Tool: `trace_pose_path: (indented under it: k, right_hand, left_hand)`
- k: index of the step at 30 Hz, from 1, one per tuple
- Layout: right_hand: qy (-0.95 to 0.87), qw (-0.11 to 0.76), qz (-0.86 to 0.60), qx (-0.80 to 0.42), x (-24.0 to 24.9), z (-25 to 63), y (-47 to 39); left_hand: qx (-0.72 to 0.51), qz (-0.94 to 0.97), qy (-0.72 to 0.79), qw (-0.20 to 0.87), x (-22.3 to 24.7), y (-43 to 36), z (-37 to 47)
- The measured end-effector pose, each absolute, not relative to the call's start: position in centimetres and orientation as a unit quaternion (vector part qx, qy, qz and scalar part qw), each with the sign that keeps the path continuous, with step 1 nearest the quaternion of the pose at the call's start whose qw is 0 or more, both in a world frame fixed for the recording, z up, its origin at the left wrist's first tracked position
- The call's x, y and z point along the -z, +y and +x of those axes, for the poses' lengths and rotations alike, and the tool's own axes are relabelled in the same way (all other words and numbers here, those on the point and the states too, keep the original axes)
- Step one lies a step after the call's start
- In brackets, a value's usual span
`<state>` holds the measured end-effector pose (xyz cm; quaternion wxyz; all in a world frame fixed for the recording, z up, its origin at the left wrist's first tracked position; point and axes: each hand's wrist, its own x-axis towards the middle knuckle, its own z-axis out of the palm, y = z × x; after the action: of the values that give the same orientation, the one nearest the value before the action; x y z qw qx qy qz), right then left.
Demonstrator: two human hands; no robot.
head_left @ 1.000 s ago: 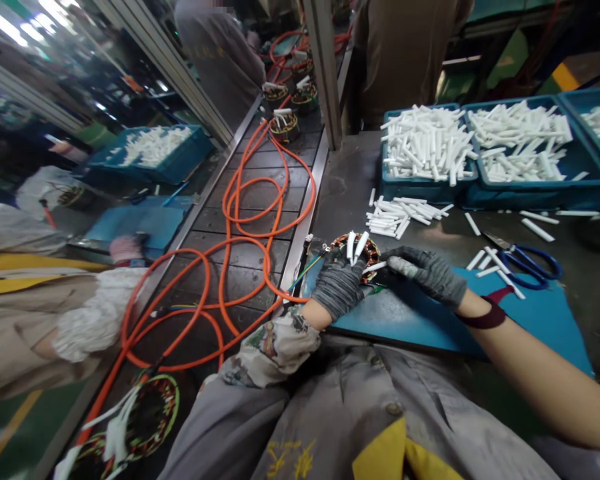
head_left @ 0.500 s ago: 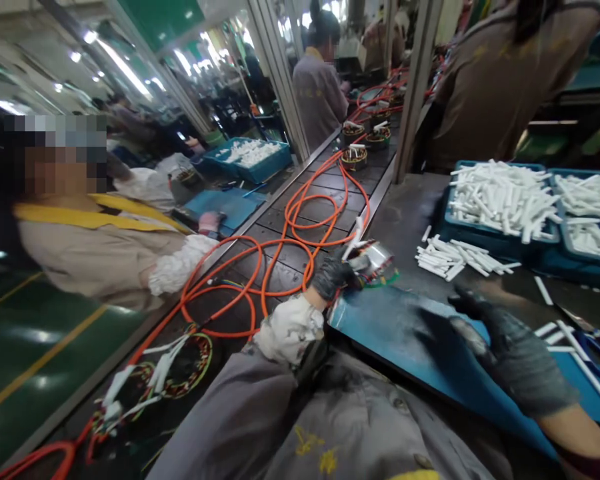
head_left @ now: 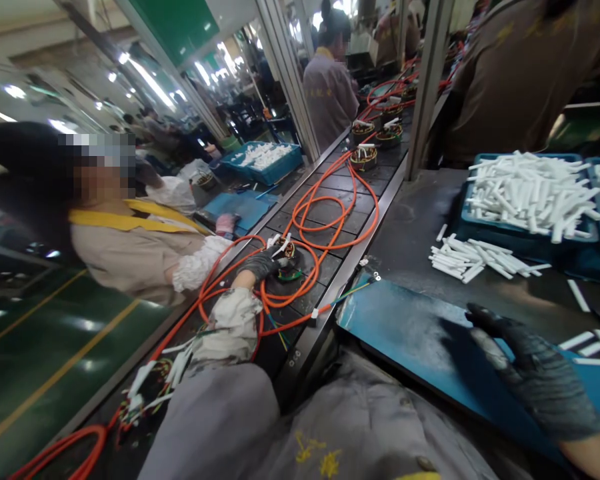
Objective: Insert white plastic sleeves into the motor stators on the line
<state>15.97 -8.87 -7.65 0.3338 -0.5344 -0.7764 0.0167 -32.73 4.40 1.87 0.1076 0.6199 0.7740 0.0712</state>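
My left hand (head_left: 263,264), in a dark glove, reaches over the conveyor and grips a motor stator (head_left: 286,256) by its near side. White sleeves stick up from the stator's copper-coloured windings, and a green edge shows at its base. My right hand (head_left: 535,363), gloved in dark grey, hovers over the blue mat (head_left: 395,313) with its fingers stretched out and nothing in them. Orange cable (head_left: 325,207) lies in loops around the stator. A lead with a white tag (head_left: 315,313) crosses the conveyor's metal rail, its end at the mat.
A blue bin (head_left: 530,239) heaped with white tubes stands at the right, a loose pile of tubes (head_left: 480,260) before it. More stators (head_left: 364,157) sit farther along the conveyor. A co-worker's sleeve (head_left: 200,263) reaches in from the left. A metal post (head_left: 430,93) rises beside the conveyor.
My left hand has carried the stator left, from the mat's edge onto the conveyor among the orange cable loops. My right hand has stayed over the mat, and the view has shifted slightly.
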Motion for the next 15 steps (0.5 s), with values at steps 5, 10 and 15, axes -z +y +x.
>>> trace_pose_path:
  k: [5,10,15]
  right_hand:
    - [-0.774,0.317,-0.546,-0.042,7.6,16.5,-9.7]
    - [-0.773,0.288,-0.561,-0.075,8.9,17.0,-11.4]
    - [-0.776,0.284,-0.553,-0.102,10.4,17.0,-12.1]
  left_hand:
    - [-0.096,0.557,0.823,-0.059,-3.3,1.3,-31.5]
    - [-0.014,0.719,0.692,0.072,1.4,-1.2,-26.3]
    - [0.079,0.685,0.724,0.032,6.5,-1.9,-24.2]
